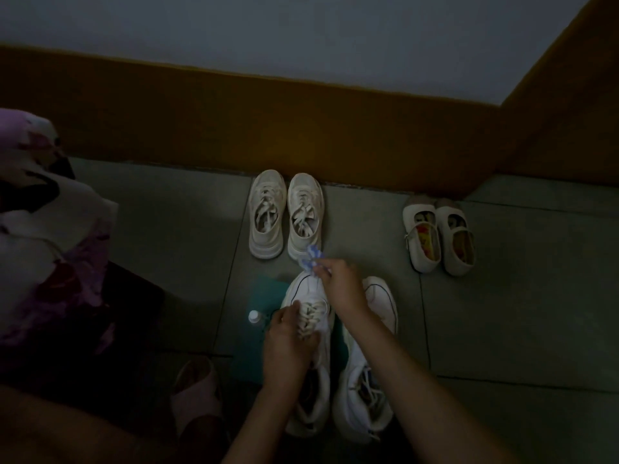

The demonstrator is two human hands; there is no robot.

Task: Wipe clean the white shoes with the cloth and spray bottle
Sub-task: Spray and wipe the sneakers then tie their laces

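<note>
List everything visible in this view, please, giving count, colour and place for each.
held high-top shoe: one, white, on the mat, nearest the camera
second high-top shoe: one, white, just right of the held one
cloth: one, blue and white, at the held shoe's toe
spray bottle: one, white-topped, upright, left of the held shoe
mat: one, teal, under the held shoe
lace-up sneakers: two, cream, side by side against the wall
strap shoes: two, white with yellow insoles, far right
slipper: one, pink, lower left
floral fabric: one, white and purple, left edge
left hand: one, grips the held shoe over its laces
right hand: one, pinches the cloth
</note>
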